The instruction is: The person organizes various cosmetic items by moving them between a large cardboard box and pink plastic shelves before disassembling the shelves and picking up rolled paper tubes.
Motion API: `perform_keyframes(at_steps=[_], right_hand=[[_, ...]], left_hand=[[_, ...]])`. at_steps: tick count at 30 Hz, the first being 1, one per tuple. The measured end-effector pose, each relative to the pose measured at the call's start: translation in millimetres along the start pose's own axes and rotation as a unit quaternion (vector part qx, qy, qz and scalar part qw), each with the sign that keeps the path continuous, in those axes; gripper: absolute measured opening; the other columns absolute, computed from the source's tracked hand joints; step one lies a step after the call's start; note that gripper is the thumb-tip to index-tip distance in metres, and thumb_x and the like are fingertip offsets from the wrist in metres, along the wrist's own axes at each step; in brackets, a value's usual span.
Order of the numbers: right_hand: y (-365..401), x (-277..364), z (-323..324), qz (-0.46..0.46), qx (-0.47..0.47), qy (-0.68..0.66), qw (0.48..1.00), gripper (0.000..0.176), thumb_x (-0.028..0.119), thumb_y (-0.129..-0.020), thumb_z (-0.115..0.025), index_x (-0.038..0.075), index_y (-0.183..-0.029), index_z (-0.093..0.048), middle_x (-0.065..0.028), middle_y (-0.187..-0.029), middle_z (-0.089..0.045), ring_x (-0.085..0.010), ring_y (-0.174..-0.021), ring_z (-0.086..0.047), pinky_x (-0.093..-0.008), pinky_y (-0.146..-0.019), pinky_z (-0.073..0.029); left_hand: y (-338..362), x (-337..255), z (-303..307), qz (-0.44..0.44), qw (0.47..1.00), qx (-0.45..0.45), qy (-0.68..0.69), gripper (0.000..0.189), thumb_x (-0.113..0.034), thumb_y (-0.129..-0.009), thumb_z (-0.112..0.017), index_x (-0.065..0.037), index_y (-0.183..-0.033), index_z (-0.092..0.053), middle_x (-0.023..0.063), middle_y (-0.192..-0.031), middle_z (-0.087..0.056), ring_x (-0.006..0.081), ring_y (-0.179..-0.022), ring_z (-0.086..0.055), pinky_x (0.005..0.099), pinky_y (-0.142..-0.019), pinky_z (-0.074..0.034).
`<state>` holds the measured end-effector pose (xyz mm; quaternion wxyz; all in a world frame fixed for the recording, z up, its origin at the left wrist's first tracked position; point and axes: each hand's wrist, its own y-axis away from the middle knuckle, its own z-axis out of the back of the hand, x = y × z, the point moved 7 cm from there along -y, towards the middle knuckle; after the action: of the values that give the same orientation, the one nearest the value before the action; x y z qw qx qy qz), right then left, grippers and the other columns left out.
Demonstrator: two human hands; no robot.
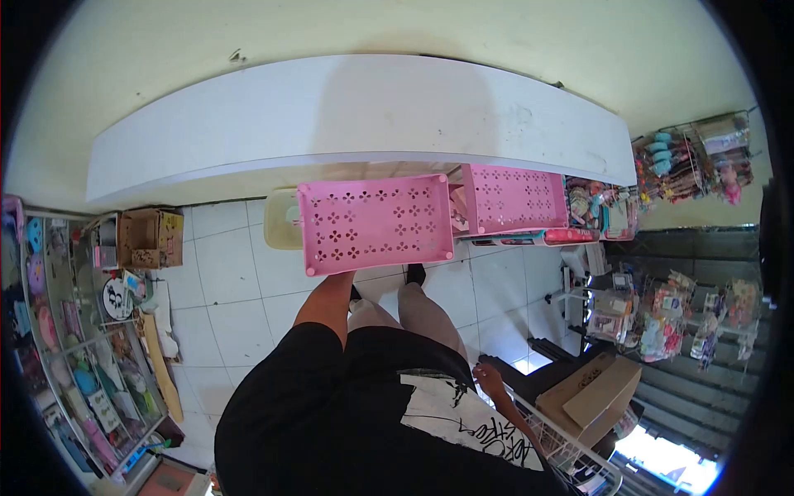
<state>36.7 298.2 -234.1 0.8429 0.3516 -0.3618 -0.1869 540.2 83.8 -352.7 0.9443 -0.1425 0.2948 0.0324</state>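
A pink plastic basket (pixel 376 219) with flower-shaped cut-outs and small round knobs at its corners is in front of me, its perforated face toward me. My left forearm (pixel 329 302) reaches up to its near edge; the hand is behind the basket, seemingly holding it, with the fingers hidden. My right hand (pixel 488 379) hangs low at my side with nothing visible in it, its fingers loosely bent. Close to that hand is a white wire rack (pixel 571 450). A second pink basket (pixel 514 198) of the same pattern stands farther right, below the table edge.
A long white table (pixel 248 116) runs along the wall ahead. A pale yellow tub (pixel 281 223) is on the tiled floor, partly behind the pink basket. Glass shelves (pixel 87 355) and an open cardboard box (pixel 149 237) stand left. At right are another cardboard box (pixel 591 397) and hanging packets (pixel 662 318).
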Motion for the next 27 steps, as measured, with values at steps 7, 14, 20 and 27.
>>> perform_keyframes(at_steps=[7,14,20,27], right_hand=[[-49,124,-23,0.201,-0.104,0.113,0.968,0.033,0.032,-0.091,-0.06,0.001,-0.102,-0.061,-0.0182,-0.091,-0.067,-0.0332,-0.087,-0.066,-0.0401,-0.077,-0.051],[-137,331,-161,0.383,0.178,0.175,0.89,0.038,0.028,-0.09,-0.059,0.002,-0.117,-0.057,-0.0195,-0.115,-0.061,-0.0365,-0.111,-0.056,-0.0429,-0.095,-0.044],[-187,408,-239,0.436,0.029,0.187,0.88,0.05,0.029,-0.09,-0.059,0.006,-0.133,-0.048,-0.0203,-0.139,-0.045,-0.0308,-0.133,-0.038,-0.0441,-0.109,-0.03],[-188,435,-246,0.482,0.091,0.137,0.86,0.049,0.031,-0.09,-0.059,0.005,-0.131,-0.05,-0.0201,-0.136,-0.048,-0.0309,-0.129,-0.042,-0.0439,-0.107,-0.033]], left_hand=[[-2,-21,37,0.035,0.998,0.043,0.017,0.047,-0.041,-0.082,-0.063,-0.011,-0.118,-0.06,0.0112,-0.119,-0.061,0.0294,-0.113,-0.055,0.0463,-0.098,-0.041],[102,-89,197,0.068,0.981,0.124,0.131,0.086,-0.031,-0.062,-0.086,-0.003,-0.131,-0.042,0.0179,-0.124,-0.047,0.0337,-0.119,-0.046,0.0431,-0.097,-0.041],[238,-51,304,0.267,0.961,0.064,0.038,0.084,-0.021,-0.06,-0.084,0.003,-0.128,-0.041,0.0194,-0.121,-0.047,0.0361,-0.116,-0.045,0.0438,-0.1,-0.037],[359,-58,368,0.489,0.872,-0.017,-0.024,0.087,-0.019,-0.06,-0.083,-0.002,-0.132,-0.038,0.0167,-0.123,-0.045,0.0315,-0.114,-0.045,0.0399,-0.087,-0.045]])
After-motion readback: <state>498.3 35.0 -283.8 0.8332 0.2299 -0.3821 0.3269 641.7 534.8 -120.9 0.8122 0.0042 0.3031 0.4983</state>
